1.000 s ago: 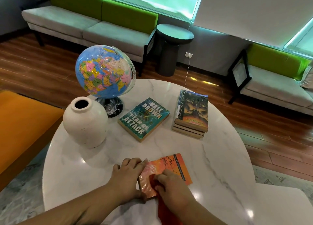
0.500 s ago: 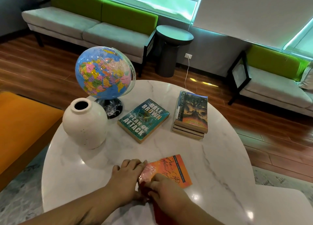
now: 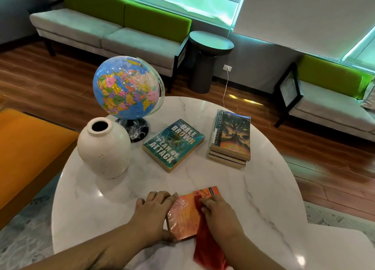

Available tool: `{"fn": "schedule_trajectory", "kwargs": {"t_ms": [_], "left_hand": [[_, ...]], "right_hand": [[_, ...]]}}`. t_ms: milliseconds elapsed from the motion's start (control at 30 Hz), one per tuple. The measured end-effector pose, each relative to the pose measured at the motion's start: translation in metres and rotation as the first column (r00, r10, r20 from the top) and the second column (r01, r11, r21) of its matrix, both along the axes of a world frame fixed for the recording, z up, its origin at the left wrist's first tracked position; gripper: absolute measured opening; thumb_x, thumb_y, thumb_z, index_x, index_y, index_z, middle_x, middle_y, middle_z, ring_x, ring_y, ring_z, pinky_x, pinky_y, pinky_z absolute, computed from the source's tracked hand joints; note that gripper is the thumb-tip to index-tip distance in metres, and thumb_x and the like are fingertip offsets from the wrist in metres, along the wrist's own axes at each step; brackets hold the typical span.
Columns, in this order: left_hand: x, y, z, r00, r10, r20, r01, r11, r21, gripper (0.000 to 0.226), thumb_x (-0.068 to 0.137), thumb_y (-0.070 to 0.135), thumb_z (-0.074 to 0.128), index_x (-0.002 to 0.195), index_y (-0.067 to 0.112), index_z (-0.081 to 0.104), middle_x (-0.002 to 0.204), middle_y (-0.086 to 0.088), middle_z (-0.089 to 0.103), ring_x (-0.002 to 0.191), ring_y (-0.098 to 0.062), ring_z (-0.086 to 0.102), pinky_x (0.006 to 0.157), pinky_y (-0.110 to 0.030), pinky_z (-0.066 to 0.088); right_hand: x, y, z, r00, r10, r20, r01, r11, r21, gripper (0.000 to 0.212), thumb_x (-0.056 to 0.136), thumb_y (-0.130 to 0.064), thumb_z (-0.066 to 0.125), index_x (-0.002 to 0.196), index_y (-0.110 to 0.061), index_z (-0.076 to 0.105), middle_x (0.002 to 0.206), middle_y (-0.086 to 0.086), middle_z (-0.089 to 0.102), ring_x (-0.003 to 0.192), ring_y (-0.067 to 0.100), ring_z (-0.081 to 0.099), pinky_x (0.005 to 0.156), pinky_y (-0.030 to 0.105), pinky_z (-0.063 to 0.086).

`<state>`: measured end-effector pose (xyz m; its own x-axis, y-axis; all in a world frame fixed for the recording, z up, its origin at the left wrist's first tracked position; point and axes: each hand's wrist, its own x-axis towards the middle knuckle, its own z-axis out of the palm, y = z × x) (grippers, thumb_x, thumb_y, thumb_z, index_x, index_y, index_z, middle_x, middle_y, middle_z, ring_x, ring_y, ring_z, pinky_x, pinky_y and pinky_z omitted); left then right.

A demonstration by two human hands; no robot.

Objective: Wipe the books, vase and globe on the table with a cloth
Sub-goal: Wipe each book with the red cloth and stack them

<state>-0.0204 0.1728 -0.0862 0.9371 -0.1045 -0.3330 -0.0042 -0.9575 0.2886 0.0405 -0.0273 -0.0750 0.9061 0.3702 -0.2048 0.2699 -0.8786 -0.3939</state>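
While I wipe orange book (image 3: 182, 215) at near edge of bench (image 3: 263, 198), left hand (image 3: 154, 213) lies flat beside it, fingertips braced on its left edge; right hand (image 3: 219, 210) bunches red cloth (image 3: 209, 247) under curled fingers on cover. My judgement: press light, stroke full length of cover toward far end, brace firm so book does not skate on glossy marble. Cloth tail trails toward me; gather it. Teal book (image 3: 173, 143), stack of books (image 3: 230, 139), vase (image 3: 103, 147), globe (image 3: 125, 87) sit further back, well apart from hands.

Vase (image 3: 103, 147) before globe (image 3: 126, 88); right of them, 2 book piles on table (image 3: 253, 188)
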Motion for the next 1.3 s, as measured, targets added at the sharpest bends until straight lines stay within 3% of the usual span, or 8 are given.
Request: {"fn": "schedule_trajectory", "kwargs": {"t_ms": [167, 367, 533, 633, 733, 900, 1067, 1300], "left_hand": [[0.001, 0.001, 0.0, 1.0, -0.002, -0.013, 0.002, 1.0, 0.006, 0.118, 0.061, 0.073, 0.068, 0.152, 0.035, 0.004, 0.152, 0.009, 0.019, 0.138, -0.018, 0.019, 0.105, -0.04, 0.024], [0.001, -0.001, 0.001, 1.0, 0.001, -0.009, -0.002, 1.0, -0.004, 0.116, 0.062, 0.071, 0.068, 0.152, 0.035, 0.005, 0.151, 0.009, 0.02, 0.137, -0.017, 0.019, 0.104, -0.04, 0.023], [0.001, -0.001, 0.001, 1.0, 0.004, -0.005, -0.004, 1.0, 0.002, 0.113, 0.064, 0.069, 0.067, 0.152, 0.035, 0.004, 0.151, 0.009, 0.019, 0.137, -0.018, 0.019, 0.104, -0.04, 0.024], [0.001, -0.001, 0.001, 1.0, 0.002, -0.011, -0.002, 1.0, -0.001, 0.116, 0.062, 0.071, 0.068, 0.152, 0.035, 0.004, 0.151, 0.009, 0.019, 0.138, -0.017, 0.019, 0.104, -0.04, 0.024], [0.001, -0.001, 0.001, 1.0, 0.011, -0.008, -0.011, 1.0, -0.008, 0.117, 0.061, 0.071, 0.068, 0.152, 0.035, 0.005, 0.151, 0.009, 0.019, 0.138, -0.017, 0.018, 0.104, -0.041, 0.023], [-0.001, -0.001, 0.001, 1.0, 0.029, -0.006, -0.029, 0.999, -0.033, 0.115, 0.062, 0.069, 0.069, 0.152, 0.037, 0.004, 0.153, 0.011, 0.018, 0.138, -0.017, 0.017, 0.104, -0.04, 0.023], [-0.007, -0.004, -0.002, 0.988, 0.157, -0.016, -0.158, 0.984, -0.077, 0.122, 0.058, 0.07, 0.071, 0.153, 0.031, 0.003, 0.156, 0.011, 0.013, 0.141, -0.015, 0.015, 0.106, -0.039, 0.025], [-0.009, -0.004, 0.0, 0.982, 0.186, -0.015, -0.187, 0.979, -0.084, 0.118, 0.058, 0.071, 0.07, 0.151, 0.032, 0.009, 0.154, 0.011, 0.015, 0.141, -0.014, 0.015, 0.105, -0.037, 0.025]], "right_hand": [[-0.017, 0.008, 0.01, 0.958, 0.27, -0.1, -0.272, 0.962, -0.003, 0.04, 0.099, -0.023, 0.044, 0.138, -0.026, 0.048, 0.126, -0.006, 0.045, 0.112, 0.012, 0.05, 0.098, 0.018, 0.035], [0.014, -0.006, -0.003, 0.999, -0.026, -0.026, 0.025, 0.998, -0.051, 0.041, 0.098, -0.019, 0.041, 0.138, -0.028, 0.049, 0.128, -0.007, 0.045, 0.114, 0.015, 0.053, 0.099, 0.022, 0.039], [-0.002, -0.004, 0.003, 0.961, 0.245, -0.132, -0.24, 0.97, 0.049, 0.042, 0.097, -0.016, 0.041, 0.137, -0.028, 0.047, 0.129, 0.001, 0.045, 0.111, 0.02, 0.05, 0.09, 0.025, 0.041], [0.016, -0.018, 0.0, 0.986, 0.126, -0.114, -0.111, 0.985, 0.129, 0.036, 0.098, -0.021, 0.042, 0.132, -0.026, 0.052, 0.114, -0.012, 0.051, 0.095, 0.003, 0.052, 0.08, 0.012, 0.039], [0.03, -0.024, -0.004, 0.991, -0.13, -0.009, 0.13, 0.991, 0.015, 0.03, 0.099, -0.026, 0.039, 0.123, -0.017, 0.055, 0.091, -0.01, 0.052, 0.076, 0.004, 0.051, 0.079, 0.024, 0.044], [0.012, -0.005, -0.004, 0.995, 0.052, -0.09, -0.045, 0.996, 0.075, 0.041, 0.097, -0.014, 0.041, 0.137, -0.022, 0.046, 0.132, 0.003, 0.041, 0.113, 0.022, 0.049, 0.09, 0.022, 0.039], [0.026, -0.009, -0.005, 1.0, 0.019, -0.024, -0.017, 0.997, 0.073, 0.033, 0.098, -0.021, 0.04, 0.127, -0.025, 0.055, 0.105, -0.019, 0.048, 0.089, 0.004, 0.051, 0.082, 0.014, 0.042], [0.022, 0.014, -0.007, 0.985, 0.151, -0.08, -0.152, 0.988, -0.009, 0.039, 0.098, -0.015, 0.037, 0.135, -0.023, 0.049, 0.121, -0.005, 0.043, 0.116, 0.018, 0.049, 0.103, 0.024, 0.036]]}}
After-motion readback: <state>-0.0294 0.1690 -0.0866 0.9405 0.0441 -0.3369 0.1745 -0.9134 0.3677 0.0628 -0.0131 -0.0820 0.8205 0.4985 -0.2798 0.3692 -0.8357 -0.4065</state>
